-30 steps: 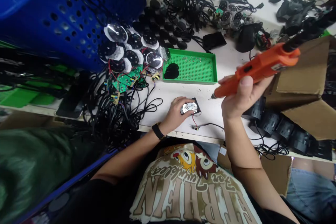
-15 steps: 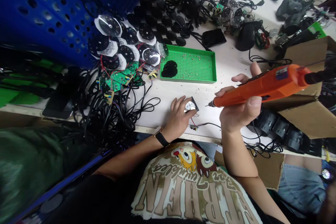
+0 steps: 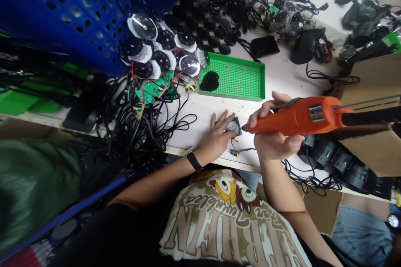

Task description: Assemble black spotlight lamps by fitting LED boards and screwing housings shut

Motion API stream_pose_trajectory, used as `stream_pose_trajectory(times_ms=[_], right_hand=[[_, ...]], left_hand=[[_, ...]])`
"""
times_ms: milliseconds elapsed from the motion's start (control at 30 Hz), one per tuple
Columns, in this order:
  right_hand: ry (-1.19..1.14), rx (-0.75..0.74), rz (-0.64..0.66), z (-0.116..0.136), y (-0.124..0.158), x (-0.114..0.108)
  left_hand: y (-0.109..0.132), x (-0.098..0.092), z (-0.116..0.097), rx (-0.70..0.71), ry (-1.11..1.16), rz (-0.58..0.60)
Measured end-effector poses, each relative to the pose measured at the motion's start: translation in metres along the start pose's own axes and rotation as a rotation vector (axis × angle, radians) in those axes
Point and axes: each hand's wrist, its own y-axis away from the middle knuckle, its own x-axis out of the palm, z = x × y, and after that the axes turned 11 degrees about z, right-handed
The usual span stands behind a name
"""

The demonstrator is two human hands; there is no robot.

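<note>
At the bottom centre, nearest the viewer, is the person's black shirt [image 3: 232, 217] with a cartoon print. Just above, at the frame's centre, the left hand [image 3: 215, 138] has its fingers spread over a small pale disc [image 3: 232, 125] lying at a black square piece [image 3: 239, 132] on the white table; whether they pinch or only press cannot be told. A small circuit board [image 3: 234, 153] lies just below. At centre right, the right hand [image 3: 272, 144] grasps an orange power screwdriver [image 3: 291, 117], its tip at the square piece's edge; contact is unclear. Above the left hand sits a green tray [image 3: 239, 79]. To the tray's left are heaped dial-like discs [image 3: 161, 60]; a blue crate [image 3: 94, 16] fills the upper left. Black cables [image 3: 247, 4] tangle at the upper centre.
</note>
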Motion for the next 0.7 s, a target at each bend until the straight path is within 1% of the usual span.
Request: stream_pose_trajectory(times_ms=[200, 400, 567, 700], right_hand=[[0.005, -0.033, 0.032, -0.008, 0.008, 0.006], [0.057, -0.119, 0.025, -0.016, 0.013, 0.004], [0.155, -0.054, 0.028, -0.019, 0.017, -0.002], [0.169, -0.075, -0.014, -0.019, 0.017, 0.000]], left_hand=[[-0.003, -0.004, 0.002, 0.013, 0.040, 0.061], [-0.001, 0.005, 0.002, 0.001, 0.023, 0.035], [0.001, 0.012, 0.004, -0.015, 0.013, 0.020], [0.000, 0.010, 0.004, -0.017, 0.011, 0.036]])
